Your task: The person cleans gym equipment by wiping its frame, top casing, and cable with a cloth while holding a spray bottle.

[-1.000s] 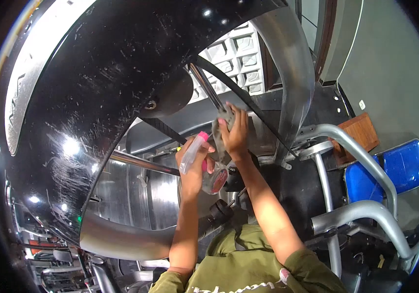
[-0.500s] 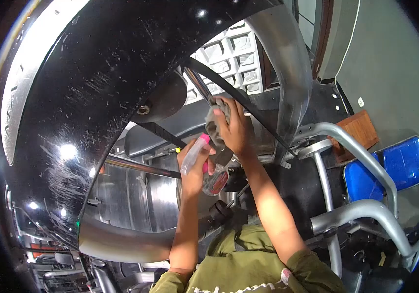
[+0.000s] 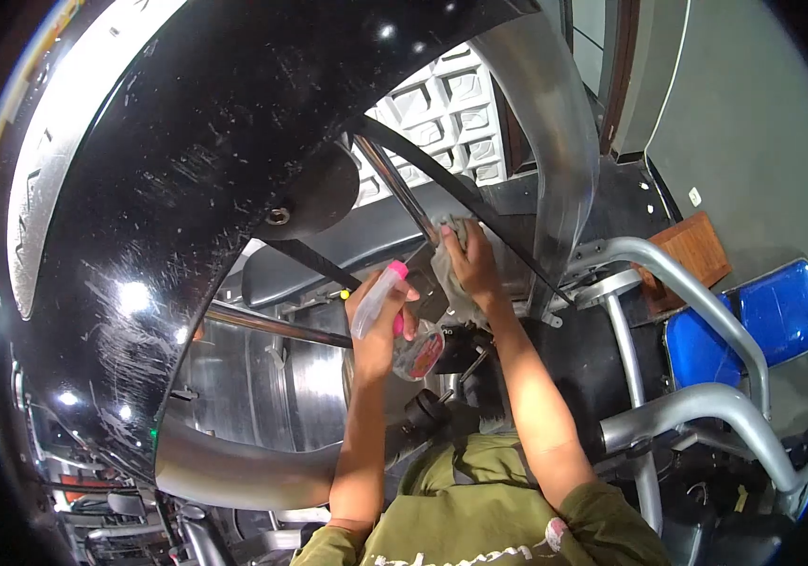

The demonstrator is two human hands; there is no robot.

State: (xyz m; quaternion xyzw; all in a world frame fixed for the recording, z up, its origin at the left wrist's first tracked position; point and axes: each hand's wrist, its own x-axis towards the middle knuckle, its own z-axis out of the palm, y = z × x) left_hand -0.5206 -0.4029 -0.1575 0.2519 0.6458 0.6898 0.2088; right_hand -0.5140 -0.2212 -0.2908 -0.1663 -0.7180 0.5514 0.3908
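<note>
A clear spray bottle (image 3: 420,356) with a pink and white trigger head is gripped in my left hand (image 3: 376,316), the fingers wrapped round its neck. My right hand (image 3: 476,269) is closed on a grey cloth (image 3: 451,274), which is pressed round the lower part of a shiny chrome rod (image 3: 395,184). This rod slants down from beneath a large black panel (image 3: 225,113). Beside it a black belt (image 3: 451,179) runs diagonally, passing close to my right hand. The palm sides of both hands are partly hidden.
Scratches mark the black panel overhead. A second chrome rod (image 3: 277,325) lies to the left. Thick silver tubes (image 3: 706,406) curve on the right, near a blue padded chair (image 3: 743,325) and a brown wooden box (image 3: 687,264). More gym machines fill the lower left.
My right hand and the cloth have slid down the chrome rod, toward the lower right, baring more of its surface. My left hand holds the spray bottle in nearly the same place.
</note>
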